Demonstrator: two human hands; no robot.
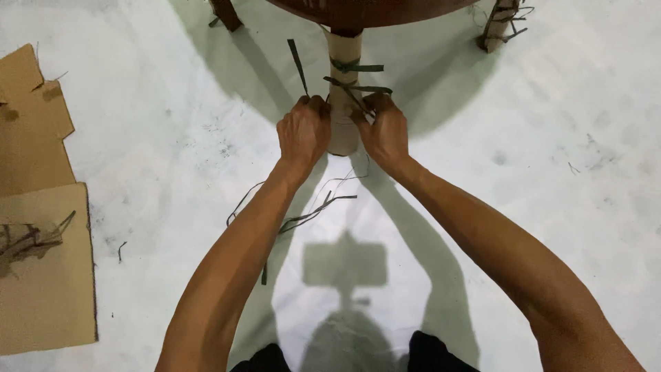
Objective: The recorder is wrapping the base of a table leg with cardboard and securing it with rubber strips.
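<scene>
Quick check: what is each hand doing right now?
Left hand: closed, gripping a green strap at the wrapped table leg.
Right hand: closed on the strap's other end.

flattened brown cardboard sheets (41, 262) lie on the pale floor (551, 172) at the left edge: one with cut flaps further up, a larger rectangular piece nearer, carrying a small tangle of dark strips (27, 238). a tan cardboard wrap (342, 103) forms an upright tube around the leg of the wooden table (365, 10), bound with dark green straps (358, 67). another leg at the upper right carries a similar tan wrap (499, 27). no labels, signs or screens show.
</scene>
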